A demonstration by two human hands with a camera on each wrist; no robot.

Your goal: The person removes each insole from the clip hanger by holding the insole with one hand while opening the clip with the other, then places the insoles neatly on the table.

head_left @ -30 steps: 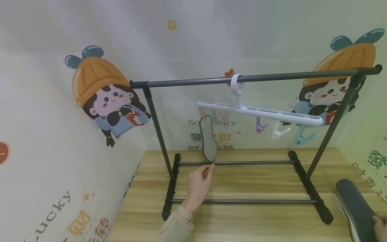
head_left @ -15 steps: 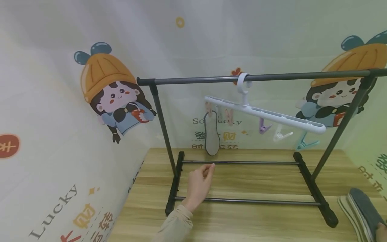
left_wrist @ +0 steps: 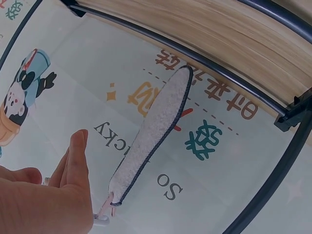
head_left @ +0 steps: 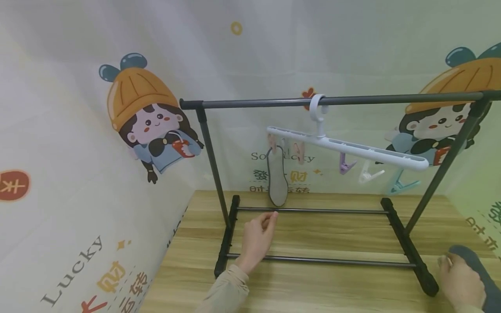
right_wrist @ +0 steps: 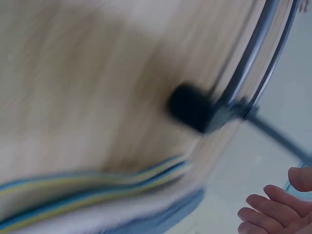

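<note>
A pale insole (head_left: 277,178) with a dark edge hangs from a pink clip (head_left: 272,141) at the left end of the white hanger (head_left: 352,150). My left hand (head_left: 258,239) is below and in front of it, its fingers loosely bent, holding nothing that I can see. In the left wrist view, the insole (left_wrist: 153,129) hangs apart from that hand (left_wrist: 53,190). Over on the right, my right hand (head_left: 462,280) is beside a dark grey insole (head_left: 479,269), covering part of it. The right wrist view shows relaxed fingers (right_wrist: 273,212) above stacked insoles (right_wrist: 122,185) with striped edges.
A dark metal rack (head_left: 254,103) stands on the wooden table (head_left: 313,237), its two low bars crossing in front. More clips hang along the hanger: pink, purple (head_left: 345,164), white (head_left: 369,172) and teal (head_left: 403,184). A printed cloth (head_left: 250,56) covers the wall behind.
My right hand has come off the dark insole at the right edge and moved left and up. The hung insole swings slightly. My left hand stays put while the view has shifted.
</note>
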